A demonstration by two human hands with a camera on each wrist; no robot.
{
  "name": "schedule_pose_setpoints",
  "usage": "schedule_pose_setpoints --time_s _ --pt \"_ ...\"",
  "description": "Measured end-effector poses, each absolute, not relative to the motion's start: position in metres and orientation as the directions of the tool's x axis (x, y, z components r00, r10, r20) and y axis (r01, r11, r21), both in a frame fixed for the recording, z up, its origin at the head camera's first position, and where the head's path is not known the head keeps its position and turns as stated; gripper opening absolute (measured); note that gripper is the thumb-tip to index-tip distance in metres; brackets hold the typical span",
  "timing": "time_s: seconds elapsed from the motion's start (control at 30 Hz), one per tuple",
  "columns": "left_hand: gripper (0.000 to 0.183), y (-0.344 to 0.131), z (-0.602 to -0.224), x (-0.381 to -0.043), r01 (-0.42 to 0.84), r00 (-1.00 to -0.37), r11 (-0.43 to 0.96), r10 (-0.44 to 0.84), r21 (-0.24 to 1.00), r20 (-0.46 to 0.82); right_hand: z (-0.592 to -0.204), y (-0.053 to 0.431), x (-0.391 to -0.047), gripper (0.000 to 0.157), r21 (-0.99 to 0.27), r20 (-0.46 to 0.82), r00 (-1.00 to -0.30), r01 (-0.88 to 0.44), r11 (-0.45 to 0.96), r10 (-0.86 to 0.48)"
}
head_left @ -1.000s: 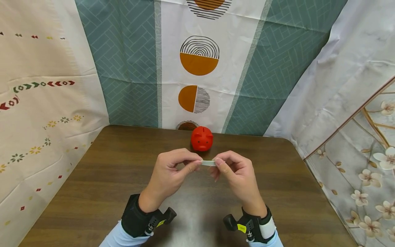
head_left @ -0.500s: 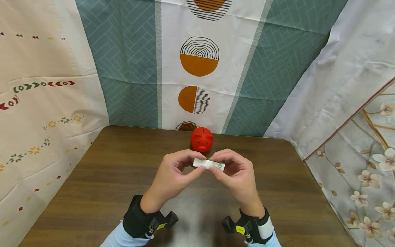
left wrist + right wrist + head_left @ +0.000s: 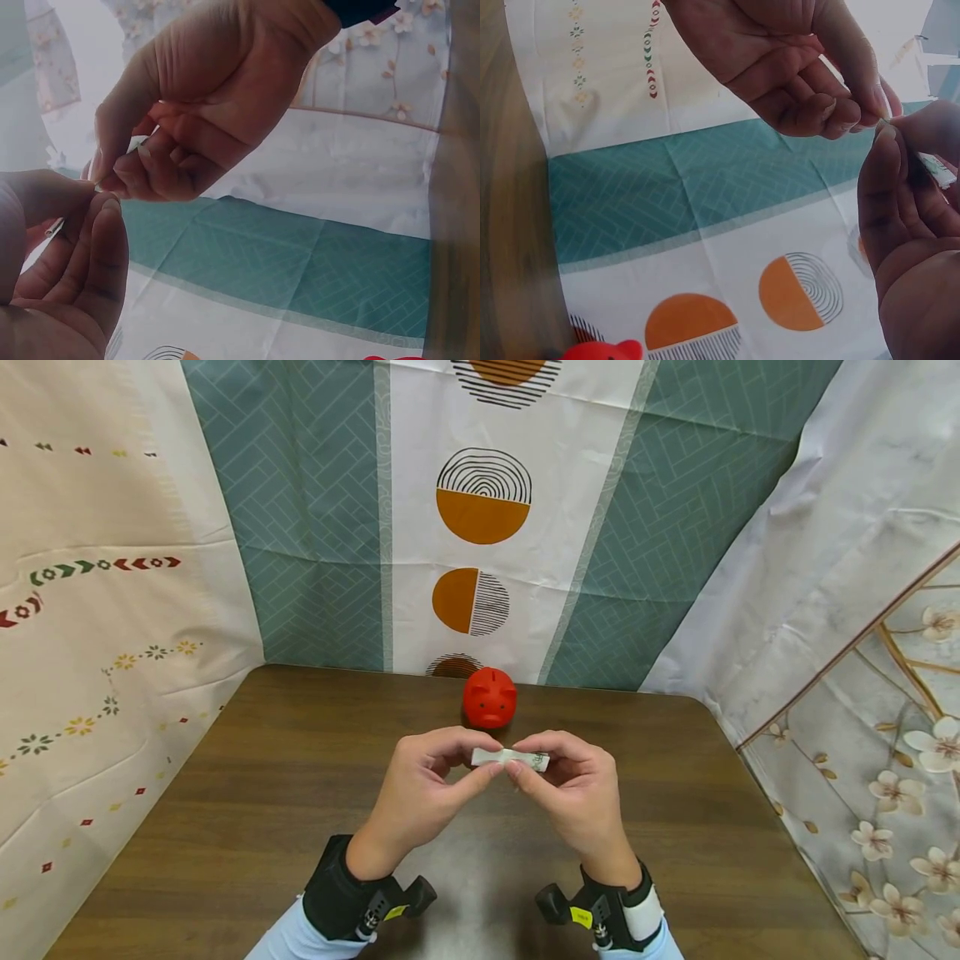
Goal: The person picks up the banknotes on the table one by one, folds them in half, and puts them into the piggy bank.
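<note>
A small, narrow folded paper note [image 3: 536,762], whitish with dark green print at its right end, is held level above the table. My left hand [image 3: 423,785] pinches its middle between thumb and forefinger. Right beside that, my right hand [image 3: 577,789] pinches it the same way, the thumb tips nearly meeting. Fingers cover much of the note in both wrist views; a printed end [image 3: 937,171] shows behind the right hand's fingers in the right wrist view. Just beyond the hands stands a red piggy bank [image 3: 490,697], its face toward me and a slot on top.
The brown wooden table [image 3: 300,735] reaches back to a hanging teal and white cloth [image 3: 322,527]. Cream patterned cloth [image 3: 112,652] borders the left side, and a floral white cloth [image 3: 885,760] the right. Each wrist wears a black camera strap.
The note was seen nearly edge-on and held by its ends; its printed face then turned up and both hands came together at its middle. Since then it has tilted slightly.
</note>
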State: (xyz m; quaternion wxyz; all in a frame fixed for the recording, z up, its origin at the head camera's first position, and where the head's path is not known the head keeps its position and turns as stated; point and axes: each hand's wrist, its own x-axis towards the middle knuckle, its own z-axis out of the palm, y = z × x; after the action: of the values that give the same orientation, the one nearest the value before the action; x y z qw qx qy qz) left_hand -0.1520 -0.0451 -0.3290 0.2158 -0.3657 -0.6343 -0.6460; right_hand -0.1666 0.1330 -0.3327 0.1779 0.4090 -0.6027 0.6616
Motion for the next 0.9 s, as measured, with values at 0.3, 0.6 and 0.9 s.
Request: schedule_pose_setpoints --time_s 0.3,0.6,0.9 --pt "0.025 -0.046 -0.328 -0.152 0.735 -0.652 -0.095 0.174 0.672 0.738 -0.331 0.135 -0.165 0.026 -0.675 0.734 -0.632 -0.721 -0.159 -0.249" --pt "0.026 -0.048 -0.327 -0.153 0.739 -0.647 -0.091 0.181 0.667 0.741 -0.330 0.138 -0.165 0.025 -0.678 0.729 -0.635 -0.722 -0.140 -0.258" --pt "0.026 -0.053 -0.326 -0.153 0.745 -0.647 -0.056 0.183 0.664 0.741 -0.330 0.144 -0.167 0.023 -0.683 0.724 -0.644 -0.720 -0.125 -0.247"
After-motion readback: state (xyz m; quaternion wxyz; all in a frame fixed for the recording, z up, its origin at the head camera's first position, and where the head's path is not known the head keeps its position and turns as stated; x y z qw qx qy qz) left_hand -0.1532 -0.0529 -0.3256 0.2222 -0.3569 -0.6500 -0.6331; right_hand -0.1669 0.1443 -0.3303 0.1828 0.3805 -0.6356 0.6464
